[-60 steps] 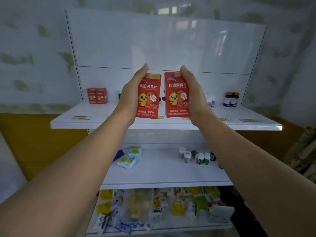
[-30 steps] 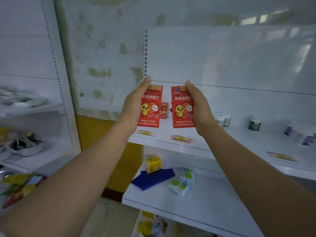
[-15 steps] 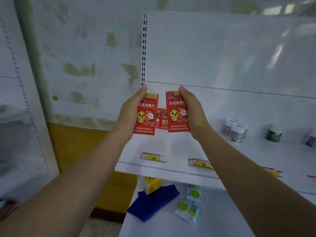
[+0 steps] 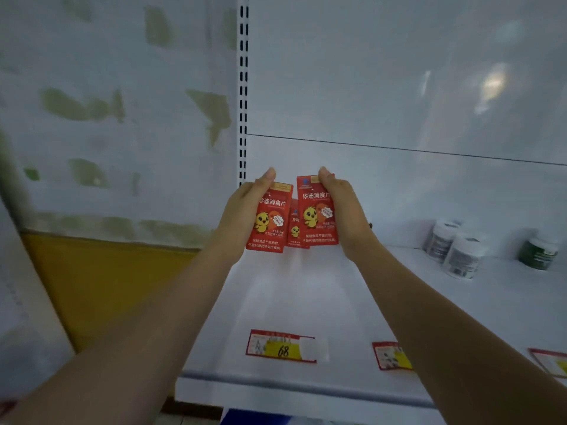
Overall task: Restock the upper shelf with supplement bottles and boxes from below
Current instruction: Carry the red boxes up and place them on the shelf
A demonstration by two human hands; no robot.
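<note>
Left hand (image 4: 242, 216): thumb hooked over the top edge of the left box (image 4: 270, 222), clamped; the other fingers are behind it, hidden. Right hand (image 4: 345, 216): same grip on the right box (image 4: 317, 216).

Both red boxes are upright, long axis vertical, fronts facing the camera, side by side. The right one rides slightly higher.

They hang low over the back left of the upper shelf (image 4: 306, 302). Cannot tell if the bases touch it.

A third box (image 4: 295, 230) stands behind the gap between them, near the back panel (image 4: 399, 194).

Judgement: set-down goes straight down, in front of that box, and both hands are equally near. The bottles (image 4: 460, 256) are well apart to the right.
</note>
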